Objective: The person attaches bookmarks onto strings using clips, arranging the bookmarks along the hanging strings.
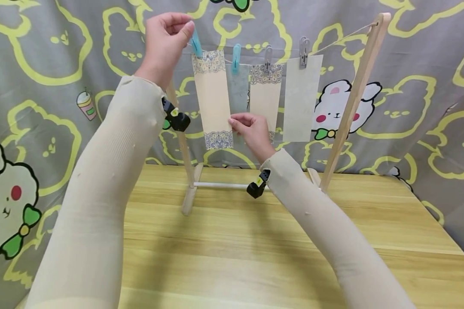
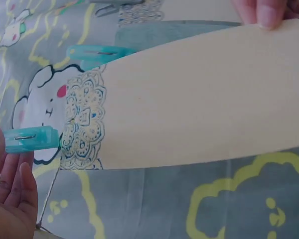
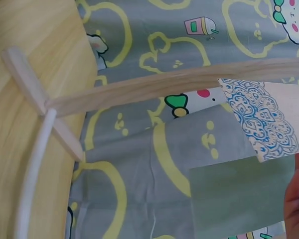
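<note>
My left hand is raised at the left end of the string and pinches a light-blue clothespin. The clothespin's tip meets the top edge of a cream paper strip with blue lace-patterned ends, as the left wrist view shows up close. Lower down, my right hand pinches that strip's right edge between thumb and fingers. Behind it hangs a grey-blue paper under another light-blue clothespin. In the right wrist view only part of the right hand shows, beside the strip's patterned lower end.
Farther right, a second patterned strip and a pale plain sheet hang from grey clothespins. A wooden frame with a white crossbar carries the string on a wooden table. Close behind is a printed curtain.
</note>
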Available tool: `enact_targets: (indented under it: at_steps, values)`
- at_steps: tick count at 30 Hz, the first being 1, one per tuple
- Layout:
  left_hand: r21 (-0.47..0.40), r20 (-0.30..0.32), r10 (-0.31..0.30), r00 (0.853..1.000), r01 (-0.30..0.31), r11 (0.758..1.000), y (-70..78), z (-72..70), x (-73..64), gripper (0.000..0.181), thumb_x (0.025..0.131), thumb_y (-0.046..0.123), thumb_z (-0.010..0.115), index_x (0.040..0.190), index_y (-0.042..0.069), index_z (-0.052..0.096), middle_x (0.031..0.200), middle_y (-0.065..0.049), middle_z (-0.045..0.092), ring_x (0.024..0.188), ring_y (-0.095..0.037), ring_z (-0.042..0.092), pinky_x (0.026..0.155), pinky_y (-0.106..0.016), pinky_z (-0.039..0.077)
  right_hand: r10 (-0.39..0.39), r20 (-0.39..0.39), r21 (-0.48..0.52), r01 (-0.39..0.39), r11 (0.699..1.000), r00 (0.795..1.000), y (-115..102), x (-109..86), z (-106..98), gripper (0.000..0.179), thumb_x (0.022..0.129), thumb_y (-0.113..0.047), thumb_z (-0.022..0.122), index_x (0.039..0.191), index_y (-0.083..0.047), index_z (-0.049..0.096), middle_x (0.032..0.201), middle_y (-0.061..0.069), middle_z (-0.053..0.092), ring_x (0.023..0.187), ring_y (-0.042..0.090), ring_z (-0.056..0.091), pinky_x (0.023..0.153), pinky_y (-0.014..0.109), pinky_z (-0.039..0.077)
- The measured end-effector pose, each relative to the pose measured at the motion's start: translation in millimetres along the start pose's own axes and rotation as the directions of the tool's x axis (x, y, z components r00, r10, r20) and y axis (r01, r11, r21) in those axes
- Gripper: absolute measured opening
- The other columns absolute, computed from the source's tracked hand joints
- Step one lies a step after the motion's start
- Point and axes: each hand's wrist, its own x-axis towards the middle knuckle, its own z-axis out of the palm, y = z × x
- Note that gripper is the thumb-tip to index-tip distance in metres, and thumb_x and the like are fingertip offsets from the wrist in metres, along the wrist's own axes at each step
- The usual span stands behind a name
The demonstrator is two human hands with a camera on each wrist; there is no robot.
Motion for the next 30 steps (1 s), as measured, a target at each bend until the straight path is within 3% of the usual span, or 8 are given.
enact_targets:
  at_steps: [7,11,20,30]
  values:
    - [0.027,-0.052,0.015,0.999,-0.014,1.000,11.0,11.7,10.6,0.014,0.088,0.011,0.065,0.101,0.005,0.067,0.087,0.002,0.057,0.080,-0.006,0.052,0.079,-0.018,0.044,0.020,-0.020,0.055,-0.019,0.998,1.000,-8.7,2.4,5.2,0.018,0.086,-0.008,0.069,0.100,0.003,0.069,0.080,0.003,0.069,0.067,0.010,0.061,0.067,0.025,0.053]
    - [0.082,-0.093,-0.018,0.996,0.025,0.996,13.4,17.2,13.1,0.016,0.087,0.017,0.067,0.102,0.009,0.068,0.090,0.005,0.059,0.085,-0.003,0.052,0.079,-0.014,0.043,0.035,-0.019,0.082,-0.033,0.996,0.999,-8.9,0.9,10.2,0.018,0.086,-0.007,0.069,0.101,0.004,0.069,0.080,0.002,0.069,0.066,0.009,0.061,0.069,0.028,0.054]
    - [0.134,-0.111,-0.037,0.993,0.052,0.990,5.8,23.5,15.0,0.017,0.086,0.021,0.067,0.098,0.009,0.070,0.083,0.005,0.058,0.081,-0.003,0.052,0.079,-0.016,0.044,0.058,-0.043,0.069,-0.055,0.996,0.997,-5.3,-0.4,12.4,0.019,0.086,-0.009,0.069,0.102,0.002,0.069,0.089,0.010,0.071,0.069,0.009,0.061,0.077,0.039,0.053]
    - [0.201,-0.144,-0.088,0.986,0.116,0.973,1.9,24.8,16.2,0.020,0.085,0.023,0.069,0.100,0.011,0.072,0.087,0.007,0.062,0.081,-0.002,0.053,0.081,-0.016,0.044,0.062,-0.056,0.062,-0.058,0.996,0.997,-2.0,2.4,12.4,0.018,0.086,-0.009,0.069,0.101,0.002,0.069,0.089,0.010,0.071,0.069,0.010,0.061,0.071,0.030,0.054]
